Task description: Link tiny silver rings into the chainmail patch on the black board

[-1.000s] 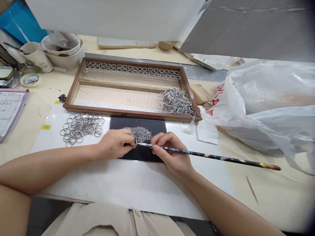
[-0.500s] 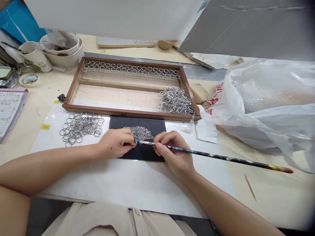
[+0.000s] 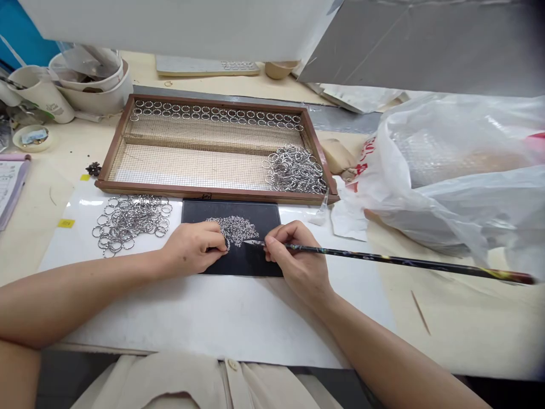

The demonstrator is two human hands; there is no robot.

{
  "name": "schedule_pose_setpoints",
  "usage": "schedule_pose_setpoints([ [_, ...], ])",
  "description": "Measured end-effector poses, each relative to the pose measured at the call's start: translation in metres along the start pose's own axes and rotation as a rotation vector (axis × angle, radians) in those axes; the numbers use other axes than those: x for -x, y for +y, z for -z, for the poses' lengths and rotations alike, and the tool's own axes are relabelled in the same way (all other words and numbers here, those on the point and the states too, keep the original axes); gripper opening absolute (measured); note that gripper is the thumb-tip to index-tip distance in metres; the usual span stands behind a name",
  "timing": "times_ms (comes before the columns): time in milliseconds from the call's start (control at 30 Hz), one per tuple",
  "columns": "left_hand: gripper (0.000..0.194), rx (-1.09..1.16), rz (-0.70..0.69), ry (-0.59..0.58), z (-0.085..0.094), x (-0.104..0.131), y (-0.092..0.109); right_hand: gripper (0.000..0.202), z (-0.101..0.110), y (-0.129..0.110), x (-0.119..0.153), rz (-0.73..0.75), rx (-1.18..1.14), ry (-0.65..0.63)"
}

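Observation:
My left hand [image 3: 196, 248] is closed in a pinch at the left side of a black mat [image 3: 255, 264]. A small metal ring [image 3: 227, 245] shows partly at its fingertips; the fingers hide the rest. In my right hand [image 3: 298, 253] is a long, dark, paint-flecked stick [image 3: 383, 259] with a pale pointed tip, gripped like a pen. Its tip points left, just below a pile of tiny shiny pieces [image 3: 236, 229] and a short gap from the ring. To the left, a heap of metal rings [image 3: 131, 220] lies on the white sheet [image 3: 204, 324].
Behind the mat stands a wood-framed mesh tray [image 3: 213, 195] with rows of rings and a ring heap [image 3: 296, 170]. A plastic bag [image 3: 460, 187] bulges at right, near a thin wooden stick [image 3: 420, 312]. Cups and tubs [image 3: 96, 94] stand back left.
The view has shifted slightly. The stick's tip has drawn a little to the right, away from my left fingertips, and its far end sits higher. My left hand keeps its pinch.

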State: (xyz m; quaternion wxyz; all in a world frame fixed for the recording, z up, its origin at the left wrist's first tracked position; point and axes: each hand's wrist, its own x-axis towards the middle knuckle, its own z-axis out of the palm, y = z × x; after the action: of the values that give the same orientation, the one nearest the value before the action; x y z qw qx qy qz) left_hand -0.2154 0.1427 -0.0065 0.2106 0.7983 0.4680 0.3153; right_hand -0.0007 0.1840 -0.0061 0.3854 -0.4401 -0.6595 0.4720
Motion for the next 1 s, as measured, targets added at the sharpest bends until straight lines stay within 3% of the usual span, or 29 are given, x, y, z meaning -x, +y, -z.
schedule_pose_setpoints([
  [367, 0.018, 0.002, 0.015, -0.021, 0.0009, -0.0009, 0.0004, 0.018, 0.0000, -0.0010, 0.0008, 0.035, -0.041, -0.004],
  [633, 0.018, -0.008, 0.052, -0.069, 0.0019, -0.0001, 0.0013, 0.017, -0.0058, -0.0081, 0.0043, 0.140, -0.239, -0.137],
  [1000, 0.016, 0.016, 0.034, -0.047, 0.0016, 0.0002, 0.0012, 0.016, -0.0091, -0.0082, 0.0056, 0.199, -0.155, -0.174],
])
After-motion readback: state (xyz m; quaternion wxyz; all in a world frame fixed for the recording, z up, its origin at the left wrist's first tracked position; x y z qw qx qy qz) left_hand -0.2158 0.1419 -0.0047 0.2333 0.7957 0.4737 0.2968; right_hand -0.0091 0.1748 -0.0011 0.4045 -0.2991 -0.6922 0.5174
